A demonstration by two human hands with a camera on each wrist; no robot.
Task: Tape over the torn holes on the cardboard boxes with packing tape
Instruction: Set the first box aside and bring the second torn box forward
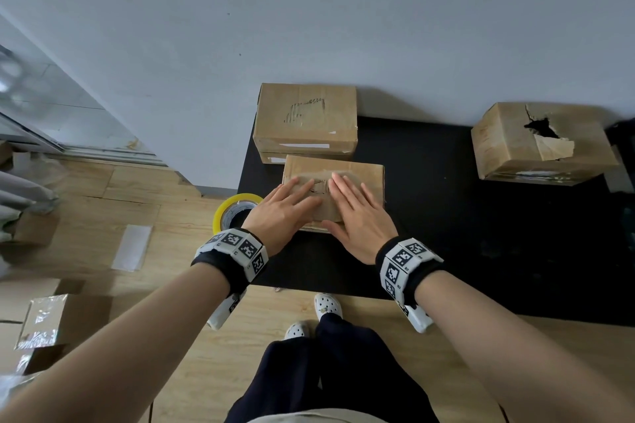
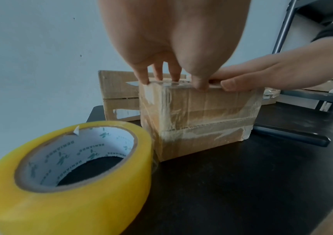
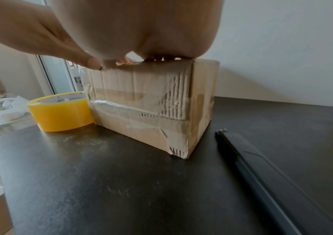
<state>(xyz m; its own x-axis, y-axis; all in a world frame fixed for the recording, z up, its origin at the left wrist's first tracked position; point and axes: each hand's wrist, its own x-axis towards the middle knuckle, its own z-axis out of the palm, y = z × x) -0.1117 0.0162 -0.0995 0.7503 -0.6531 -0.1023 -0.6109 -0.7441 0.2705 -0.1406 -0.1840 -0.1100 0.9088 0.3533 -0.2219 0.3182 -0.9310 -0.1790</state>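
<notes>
A small cardboard box [image 1: 364, 175] [image 2: 197, 120] [image 3: 147, 111] stands on the black table [image 1: 446, 216]. Both hands lie flat on its taped top. My left hand [image 1: 288, 206] [image 2: 161, 47] presses with straight fingers on the left half. My right hand [image 1: 357, 209] [image 3: 133, 28] presses beside it on the right half. Between the fingertips a torn patch [image 1: 318, 184] shows under clear tape. The yellow tape roll [image 1: 233, 213] [image 2: 65, 171] [image 3: 61, 111] lies flat just left of the box.
A larger box [image 1: 305, 120] with a scuffed top stands behind. Another box with an open torn hole [image 1: 543, 129] sits at the far right. A dark utility knife [image 3: 272, 174] [image 2: 290, 136] lies right of the small box. More boxes and wrapping lie on the wooden floor [image 1: 137, 209] at left.
</notes>
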